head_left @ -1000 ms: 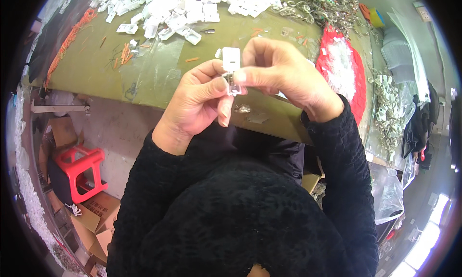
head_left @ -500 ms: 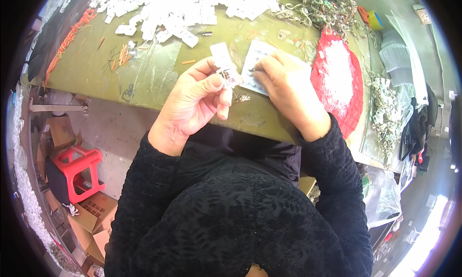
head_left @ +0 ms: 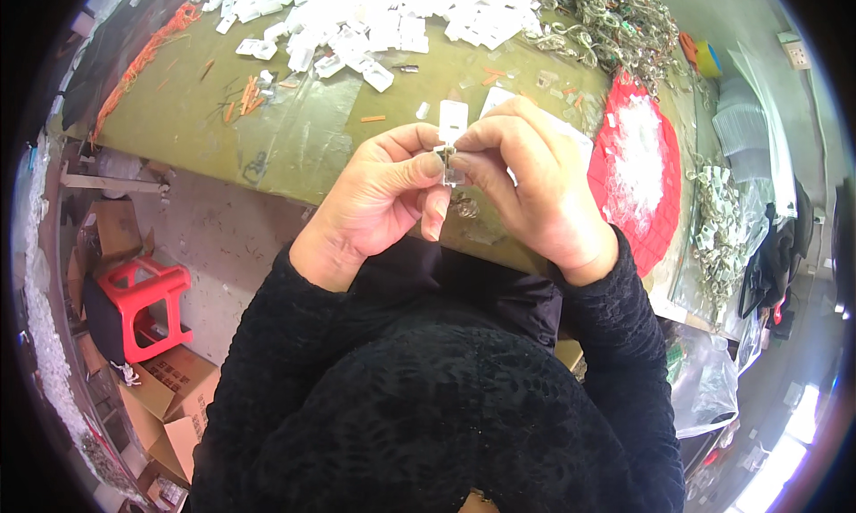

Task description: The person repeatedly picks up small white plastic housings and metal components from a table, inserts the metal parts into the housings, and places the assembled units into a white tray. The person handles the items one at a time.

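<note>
My left hand [head_left: 379,187] is closed, pinching a small white and clear plastic piece [head_left: 453,120] between thumb and fingers. The piece stands upright, its white flap up and its clear part lower down, with something dark and metallic-looking at its middle. My right hand [head_left: 539,178] has its thumb and index finger pressed together at the same piece, touching it from the right. Whether a tiny part sits in that pinch is hidden. Partly covered by my right hand lies a pale tray [head_left: 496,100] on the green table.
A big heap of white plastic pieces [head_left: 357,40] covers the far side of the table [head_left: 214,152]. Tangled cords [head_left: 615,22] lie far right, near a red net [head_left: 642,219] holding clear pieces. Orange sticks [head_left: 373,119] are scattered about. A red stool [head_left: 147,303] stands lower left.
My right hand has come off the pale tray and moved left to the plastic piece. My left hand has shifted slightly right, still holding the piece. The whole view has shifted a little.
</note>
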A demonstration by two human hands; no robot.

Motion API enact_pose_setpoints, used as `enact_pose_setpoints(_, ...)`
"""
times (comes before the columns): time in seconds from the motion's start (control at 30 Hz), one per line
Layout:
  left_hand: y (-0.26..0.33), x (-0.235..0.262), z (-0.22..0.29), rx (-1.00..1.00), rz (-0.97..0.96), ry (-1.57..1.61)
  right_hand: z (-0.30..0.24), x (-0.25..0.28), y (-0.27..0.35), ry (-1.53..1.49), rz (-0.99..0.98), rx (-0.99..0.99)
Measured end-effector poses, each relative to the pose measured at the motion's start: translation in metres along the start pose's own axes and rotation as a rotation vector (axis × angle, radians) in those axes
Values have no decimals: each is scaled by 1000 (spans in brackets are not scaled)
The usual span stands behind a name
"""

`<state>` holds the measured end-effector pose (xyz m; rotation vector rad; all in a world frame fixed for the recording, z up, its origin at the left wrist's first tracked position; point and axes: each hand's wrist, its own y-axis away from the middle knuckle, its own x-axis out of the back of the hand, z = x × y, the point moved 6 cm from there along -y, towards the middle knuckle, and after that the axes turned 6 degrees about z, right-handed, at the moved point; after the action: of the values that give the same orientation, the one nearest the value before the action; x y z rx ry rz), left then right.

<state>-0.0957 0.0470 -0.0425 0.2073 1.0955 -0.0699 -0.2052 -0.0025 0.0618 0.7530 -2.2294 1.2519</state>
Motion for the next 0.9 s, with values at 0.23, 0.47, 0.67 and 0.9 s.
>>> enact_pose_setpoints(0.23,6,7,-3,6,28,-81,9,-4,5,-248,-212,-306)
enact_pose_setpoints(0.47,13,-1,1,22,-22,-225,27,-8,18,-389,-281,-598)
enact_pose_setpoints(0.67,31,-11,-17,64,-7,-295,-9,14,40,-450,-122,-359)
enact_pose_setpoints(0.9,46,-37,-55,251,-29,-332,-46,43,86,-103,139,-163)
